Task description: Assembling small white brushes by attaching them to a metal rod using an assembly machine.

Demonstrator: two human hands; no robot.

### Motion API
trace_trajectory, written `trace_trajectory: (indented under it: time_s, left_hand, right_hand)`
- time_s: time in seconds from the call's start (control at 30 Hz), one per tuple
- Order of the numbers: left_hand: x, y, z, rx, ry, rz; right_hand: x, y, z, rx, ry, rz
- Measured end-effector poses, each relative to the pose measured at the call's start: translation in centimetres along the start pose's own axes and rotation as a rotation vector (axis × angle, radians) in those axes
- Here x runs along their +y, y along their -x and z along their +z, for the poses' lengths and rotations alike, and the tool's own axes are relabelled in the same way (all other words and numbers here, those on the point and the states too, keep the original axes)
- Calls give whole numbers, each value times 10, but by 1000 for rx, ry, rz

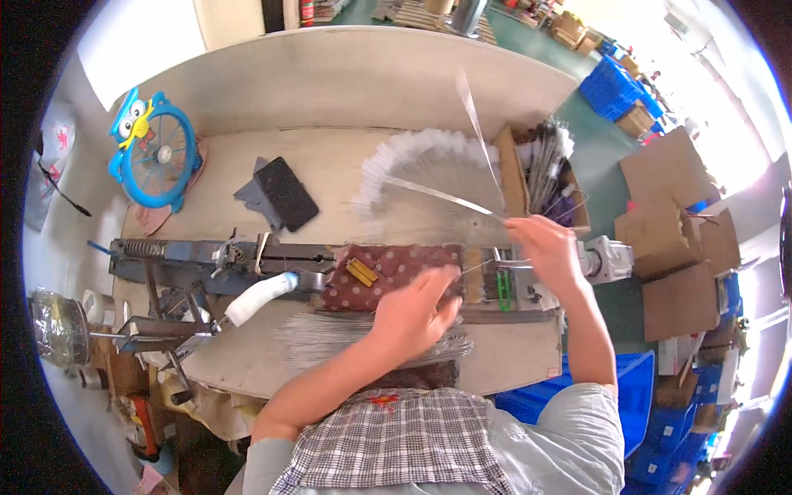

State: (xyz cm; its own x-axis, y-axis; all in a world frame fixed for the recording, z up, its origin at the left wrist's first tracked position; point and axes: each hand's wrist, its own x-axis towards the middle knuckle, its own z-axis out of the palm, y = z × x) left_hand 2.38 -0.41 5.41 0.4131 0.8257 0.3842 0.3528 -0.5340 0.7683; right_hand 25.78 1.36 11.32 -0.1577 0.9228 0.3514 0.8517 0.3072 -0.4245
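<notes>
My right hand [549, 252] is closed at the right end of a bench machine [528, 280]. From its fingers, narrow shiny strips [445, 195] stretch to the left and upward, smeared by motion; I cannot tell whether they are one piece. My left hand [417, 313], also blurred, has curled fingers over the right part of a brown polka-dot cloth [338, 289]. A thin wire [474, 268] runs from its fingertips to the machine's metal end. Two yellow sticks [361, 272] lie on the cloth. Beneath my left forearm is a bundle of thin metal wires [318, 338].
White fluffy brushes [392, 157] fan out behind the machine, beside a cardboard box [513, 169] of wire-stemmed brushes. A dark flat tablet-like object [286, 194] and a blue toy wheel [165, 157] stand left. A white-wrapped handle [260, 299] juts out. A blue bin [635, 388] is lower right.
</notes>
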Motion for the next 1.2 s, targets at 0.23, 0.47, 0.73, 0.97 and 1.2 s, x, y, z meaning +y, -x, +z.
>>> trace_trajectory:
  time_s: [0.23,0.47,0.73,0.97,1.2]
  left_hand:
    - [-53,-46,43,-304,-697,8]
    - [-53,-59,19,-82,-721,34]
    - [-54,63,-24,114,871,-1016]
    - [-71,89,-80,520,1817,-741]
    - [-92,70,-58,83,186,-879]
  right_hand:
    - [15,-2,35,-117,-26,78]
    - [-11,-19,23,-335,-162,-30]
    - [-80,-59,127,-177,-394,-443]
    - [-112,-61,148,-263,-200,-322]
    - [-120,-65,145,-283,-129,-270]
